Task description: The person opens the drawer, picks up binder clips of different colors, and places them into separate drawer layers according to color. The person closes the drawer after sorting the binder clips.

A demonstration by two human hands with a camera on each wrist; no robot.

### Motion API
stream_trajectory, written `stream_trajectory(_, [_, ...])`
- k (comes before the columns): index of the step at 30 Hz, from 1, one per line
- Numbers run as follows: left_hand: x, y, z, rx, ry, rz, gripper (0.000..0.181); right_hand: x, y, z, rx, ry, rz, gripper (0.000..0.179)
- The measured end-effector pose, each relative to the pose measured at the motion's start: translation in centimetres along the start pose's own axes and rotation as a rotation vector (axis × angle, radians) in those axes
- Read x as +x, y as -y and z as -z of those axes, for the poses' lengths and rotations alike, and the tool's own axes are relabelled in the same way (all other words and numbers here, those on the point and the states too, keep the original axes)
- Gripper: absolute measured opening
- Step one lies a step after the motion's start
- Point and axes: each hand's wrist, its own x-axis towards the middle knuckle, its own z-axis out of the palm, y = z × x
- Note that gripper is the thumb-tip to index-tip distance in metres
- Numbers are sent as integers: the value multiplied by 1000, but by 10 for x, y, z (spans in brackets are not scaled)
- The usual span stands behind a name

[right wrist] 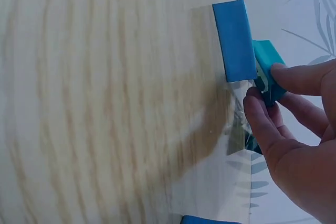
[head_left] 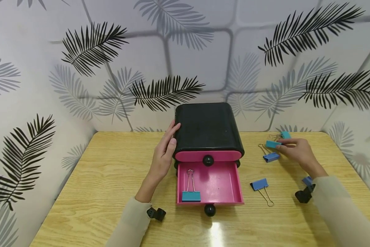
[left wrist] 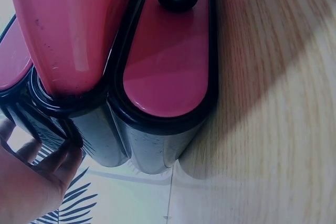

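At the right of the table, my right hand (head_left: 299, 152) pinches a teal binder clip (head_left: 273, 144) between thumb and fingers. The right wrist view shows this teal clip in the fingertips, with a blue binder clip (right wrist: 234, 40) close beside it. My left hand (head_left: 161, 156) rests against the left side of a black drawer cabinet (head_left: 206, 127), its fingers extended along the wall. The pink middle drawer (head_left: 220, 188) is pulled out. Inside it, at the front left, lies another teal binder clip (head_left: 191, 196) with its wire handles pointing back.
On the table right of the cabinet lie blue binder clips, one (head_left: 270, 157) near my right hand and one (head_left: 259, 184) nearer the drawer. Another teal clip (head_left: 285, 134) is at the back edge. A blue clip (head_left: 307, 180) is partly hidden by my right wrist.
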Motion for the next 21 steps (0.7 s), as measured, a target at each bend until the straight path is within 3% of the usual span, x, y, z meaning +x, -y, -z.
stream_trajectory(10, [0, 2, 0, 2, -6, -8, 47, -9, 8, 0, 177, 2, -16, 65])
stream_trajectory(16, [0, 2, -1, 4, -9, -14, 47, -16, 11, -3, 155, -42, 41, 57])
stream_trajectory(21, [0, 2, -1, -5, -4, -15, 47, -22, 14, -8, 217, -72, 93, 48])
